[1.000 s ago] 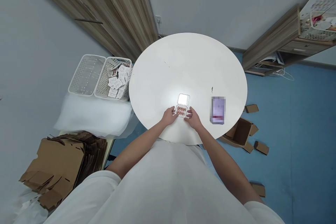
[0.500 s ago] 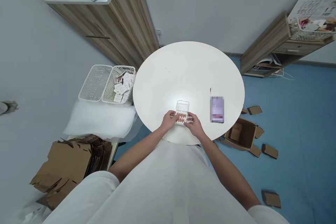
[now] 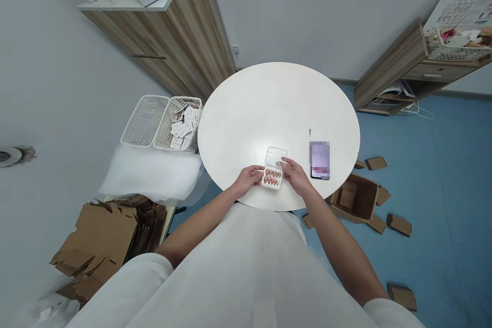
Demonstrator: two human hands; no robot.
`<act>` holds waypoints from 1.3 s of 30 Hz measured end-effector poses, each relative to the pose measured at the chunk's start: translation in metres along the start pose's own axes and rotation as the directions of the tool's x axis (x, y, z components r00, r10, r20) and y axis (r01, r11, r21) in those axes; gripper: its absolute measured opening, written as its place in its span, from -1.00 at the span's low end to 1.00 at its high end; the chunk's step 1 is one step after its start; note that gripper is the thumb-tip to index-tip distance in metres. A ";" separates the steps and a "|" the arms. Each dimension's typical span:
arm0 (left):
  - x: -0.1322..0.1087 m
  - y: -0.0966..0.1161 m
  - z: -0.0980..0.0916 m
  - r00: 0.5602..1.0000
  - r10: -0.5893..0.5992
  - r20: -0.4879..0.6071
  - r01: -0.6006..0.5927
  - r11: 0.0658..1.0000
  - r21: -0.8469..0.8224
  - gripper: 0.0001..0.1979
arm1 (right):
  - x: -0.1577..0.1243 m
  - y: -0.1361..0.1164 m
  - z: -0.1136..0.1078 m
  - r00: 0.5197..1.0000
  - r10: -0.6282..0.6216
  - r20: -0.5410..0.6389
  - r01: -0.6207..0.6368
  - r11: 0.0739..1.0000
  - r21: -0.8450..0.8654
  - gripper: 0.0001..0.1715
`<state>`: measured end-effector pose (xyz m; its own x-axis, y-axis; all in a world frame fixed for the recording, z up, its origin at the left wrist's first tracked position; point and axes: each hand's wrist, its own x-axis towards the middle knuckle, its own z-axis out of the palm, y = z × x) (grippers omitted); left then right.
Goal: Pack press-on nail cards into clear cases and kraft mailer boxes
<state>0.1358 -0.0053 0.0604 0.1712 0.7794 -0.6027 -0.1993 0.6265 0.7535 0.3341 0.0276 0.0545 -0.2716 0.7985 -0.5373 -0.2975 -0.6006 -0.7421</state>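
A small clear plastic case (image 3: 272, 187) lies at the near edge of the round white table, its transparent lid (image 3: 275, 155) folded back on the far side. Two rows of orange-brown press-on nails (image 3: 272, 178) fill it. My left hand (image 3: 248, 181) pinches the case's left side between thumb and fingers. On the other side, my right hand (image 3: 295, 174) has its fingertips at the lid's right edge, near the hinge. To the right of it a phone (image 3: 320, 160) with a blurred purple screen rests on the tabletop.
The round white table (image 3: 277, 97) stands before me. To its left are a basket of paper cards (image 3: 180, 128), another white basket (image 3: 144, 120), white foam sheets (image 3: 148, 171) and flattened cardboard (image 3: 102, 236). An open carton (image 3: 355, 197) sits on the blue floor at right.
The case has shifted slightly right and turned a little. My left fingers have moved off the nails to the case's side, while my right hand has moved up to the lid.
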 end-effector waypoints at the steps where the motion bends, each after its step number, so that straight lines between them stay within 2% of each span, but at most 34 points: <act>1: 0.000 0.000 0.000 1.000 -0.010 0.001 0.010 1.000 -0.007 -0.58 | 0.001 -0.002 -0.001 1.000 -0.011 0.013 0.011 1.000 -0.006 -0.52; 7: 0.001 0.003 0.004 0.998 -0.067 -0.019 0.065 0.994 -0.088 -0.59 | -0.001 -0.012 0.003 0.998 -0.050 0.048 0.049 0.999 0.012 -0.69; 14: 0.002 0.006 0.003 0.997 -0.060 -0.044 0.054 0.990 -0.128 -0.60 | -0.014 -0.007 0.009 0.996 -0.036 0.077 0.024 0.989 0.146 -0.66; 20: 0.003 0.005 0.004 0.995 -0.053 -0.086 0.040 0.987 -0.155 -0.62 | -0.025 0.011 0.011 1.000 0.014 -0.024 -0.013 0.998 0.058 -0.49; 25: 0.001 0.005 0.006 0.996 -0.044 -0.077 0.032 0.989 -0.147 -0.64 | -0.028 0.019 0.012 0.994 -0.006 -0.113 0.004 1.000 -0.022 -0.47; 28: -0.003 0.005 0.006 0.998 -0.028 -0.059 0.024 0.996 -0.081 -0.61 | -0.026 0.019 0.012 0.986 -0.042 -0.160 0.036 0.999 -0.040 -0.48; 33: -0.009 0.006 0.008 0.998 0.019 -0.058 -0.012 0.992 0.124 -0.47 | -0.023 0.019 0.011 0.974 -0.083 -0.210 0.076 0.996 -0.042 -0.47; 39: -0.010 0.002 0.007 0.994 0.070 -0.089 -0.043 0.961 0.273 -0.57 | -0.023 0.023 0.014 0.967 -0.103 -0.231 0.079 0.991 -0.109 -0.50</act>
<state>0.1406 -0.0114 0.0697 0.0704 0.8189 -0.5696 0.0642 0.5661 0.8219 0.3206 -0.0050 0.0552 -0.0203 0.8439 -0.5361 -0.2170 -0.5272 -0.8216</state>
